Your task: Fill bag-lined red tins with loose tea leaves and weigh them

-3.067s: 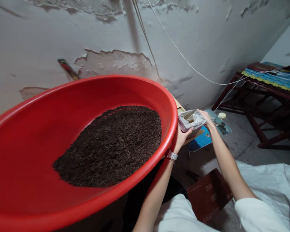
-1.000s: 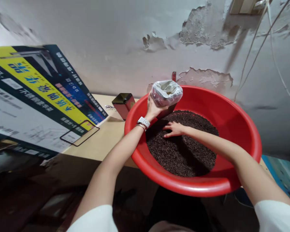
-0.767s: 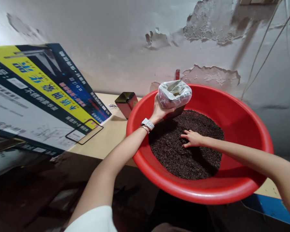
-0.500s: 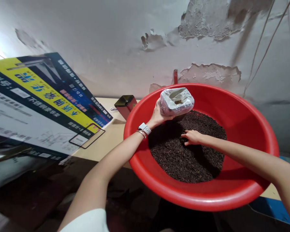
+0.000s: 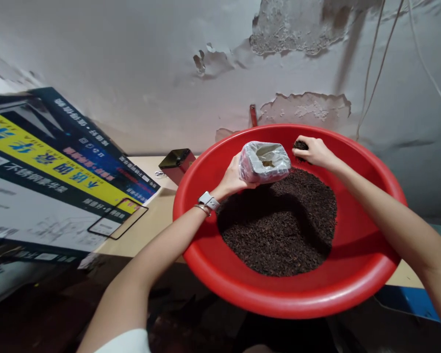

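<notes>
My left hand (image 5: 231,177) grips a box-shaped container lined with a clear plastic bag (image 5: 253,169), its mouth facing up and towards me. Some brownish material shows down inside it. My right hand (image 5: 318,151) is closed round a clump of dark loose tea leaves (image 5: 300,145), just right of the container and a little above the heap. Below both hands, a wide heap of the same dark leaves (image 5: 279,235) covers the bottom of a large red plastic basin (image 5: 294,300).
A dark-lidded tin (image 5: 176,164) stands on the pale tabletop (image 5: 147,230) left of the basin. A printed cardboard box (image 5: 59,171) leans further left, with a thin black frame (image 5: 118,219) by its corner. Behind is a peeling wall (image 5: 150,73) with hanging cords (image 5: 378,68).
My right hand has risen out of the leaf heap with a clump in its fingers and moved up beside the container. My left hand still holds the container. The view has shifted slightly right.
</notes>
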Demonstrator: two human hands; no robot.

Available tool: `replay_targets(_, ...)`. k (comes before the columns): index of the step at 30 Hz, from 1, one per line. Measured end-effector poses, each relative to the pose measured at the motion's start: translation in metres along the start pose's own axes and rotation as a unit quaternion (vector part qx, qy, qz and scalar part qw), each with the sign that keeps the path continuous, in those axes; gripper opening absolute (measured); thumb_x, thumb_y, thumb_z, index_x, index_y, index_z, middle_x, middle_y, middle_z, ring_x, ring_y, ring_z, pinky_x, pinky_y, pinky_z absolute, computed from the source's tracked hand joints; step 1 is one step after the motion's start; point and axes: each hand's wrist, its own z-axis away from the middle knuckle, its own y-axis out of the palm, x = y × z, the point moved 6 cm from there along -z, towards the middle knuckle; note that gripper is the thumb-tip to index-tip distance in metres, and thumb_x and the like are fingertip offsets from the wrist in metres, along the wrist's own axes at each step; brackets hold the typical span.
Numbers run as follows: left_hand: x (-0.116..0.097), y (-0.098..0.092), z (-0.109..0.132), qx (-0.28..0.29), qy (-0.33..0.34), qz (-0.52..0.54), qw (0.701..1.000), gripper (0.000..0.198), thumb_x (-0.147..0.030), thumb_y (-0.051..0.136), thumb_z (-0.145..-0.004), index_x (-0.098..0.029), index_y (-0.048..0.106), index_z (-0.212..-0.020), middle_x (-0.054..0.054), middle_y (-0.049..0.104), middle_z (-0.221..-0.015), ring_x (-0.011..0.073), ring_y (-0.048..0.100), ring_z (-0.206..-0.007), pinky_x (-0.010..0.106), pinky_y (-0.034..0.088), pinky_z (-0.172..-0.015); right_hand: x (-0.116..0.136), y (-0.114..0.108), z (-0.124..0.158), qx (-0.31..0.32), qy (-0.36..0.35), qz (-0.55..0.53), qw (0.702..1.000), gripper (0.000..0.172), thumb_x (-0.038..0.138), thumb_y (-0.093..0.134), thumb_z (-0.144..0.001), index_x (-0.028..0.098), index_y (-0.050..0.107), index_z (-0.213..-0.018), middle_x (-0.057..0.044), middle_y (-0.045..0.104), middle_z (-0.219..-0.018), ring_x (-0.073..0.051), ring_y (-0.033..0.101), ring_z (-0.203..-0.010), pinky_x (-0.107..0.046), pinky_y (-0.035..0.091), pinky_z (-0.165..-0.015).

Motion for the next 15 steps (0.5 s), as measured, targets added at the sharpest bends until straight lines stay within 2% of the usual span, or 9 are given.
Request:
replay_targets(2,-0.004,0.006,0.001,0.016,0.003,-0.006,1.000,0.105,-0.028,0.087,-0.043,-0.021,0.040,-0.137,0.011,0.048,-0.139,0.0349,0.046,-0.130,0.052,0.039,-0.111,0.014,-0.014,0.002,-0.022,-0.029,-0.019,0.999,0.029,0.036,0.052,-0.083,0.017,0.064,-0.101,-0.007,0.069,-0.092,-0.022,0.060,-0.082,-0.031,0.045,-0.075)
replay_targets(4,-0.006,0.012,0.001,0.029,0.009,-0.011,0.999,0.106,-0.030,0.088,-0.043,-0.021,0.040,-0.137,0.012,0.048,-0.138,0.0351,0.046,-0.130,0.052,0.038,-0.111,0.016,-0.020,0.003,-0.031,-0.038,-0.019,0.999,0.031,0.037,0.052,-0.083,0.016,0.064,-0.102,-0.007,0.068,-0.093,-0.021,0.059,-0.083,-0.031,0.045,-0.076)
replay_targets(7,-0.005,0.010,-0.001,0.015,0.016,-0.026,0.999,0.108,-0.031,0.089,-0.042,-0.021,0.039,-0.137,0.013,0.049,-0.137,0.0359,0.046,-0.129,0.054,0.036,-0.111,-0.005,-0.011,0.002,-0.014,0.005,0.022,1.000,0.031,0.039,0.053,-0.082,0.016,0.065,-0.100,-0.008,0.069,-0.091,-0.022,0.061,-0.084,-0.032,0.047,-0.076)
replay_targets(9,0.000,0.003,-0.003,-0.014,0.014,-0.037,0.999,0.108,-0.032,0.089,-0.041,-0.021,0.039,-0.137,0.014,0.048,-0.137,0.0363,0.046,-0.128,0.055,0.036,-0.111,-0.027,0.011,0.004,0.065,0.048,0.059,0.995,0.029,0.038,0.055,-0.081,0.017,0.066,-0.098,-0.007,0.069,-0.089,-0.022,0.063,-0.082,-0.033,0.049,-0.075)
replay_targets(11,0.003,-0.005,-0.004,-0.036,0.009,-0.047,0.998,0.109,-0.033,0.089,-0.041,-0.020,0.039,-0.137,0.014,0.048,-0.137,0.0362,0.046,-0.128,0.054,0.036,-0.110,-0.040,0.040,0.012,0.192,0.069,0.075,0.976,0.031,0.040,0.058,-0.080,0.019,0.067,-0.100,-0.008,0.070,-0.090,-0.021,0.065,-0.079,-0.032,0.052,-0.072)
replay_targets(13,0.005,-0.011,-0.006,-0.044,0.008,-0.055,0.997,0.109,-0.034,0.089,-0.043,-0.019,0.037,-0.137,0.015,0.047,-0.136,0.0357,0.046,-0.128,0.054,0.036,-0.111,-0.040,0.062,0.024,0.305,0.057,0.058,0.949,0.043,0.050,0.061,-0.079,0.020,0.066,-0.109,-0.009,0.071,-0.098,-0.022,0.066,-0.080,-0.033,0.054,-0.070)
replay_targets(15,0.003,-0.013,-0.006,-0.040,0.016,-0.063,0.997,0.109,-0.034,0.089,-0.043,-0.018,0.036,-0.138,0.016,0.046,-0.137,0.0356,0.045,-0.128,0.053,0.035,-0.111,-0.031,0.069,0.030,0.351,0.034,0.035,0.935,0.056,0.060,0.061,-0.077,0.020,0.064,-0.116,-0.011,0.069,-0.111,-0.024,0.067,-0.088,-0.036,0.055,-0.074)
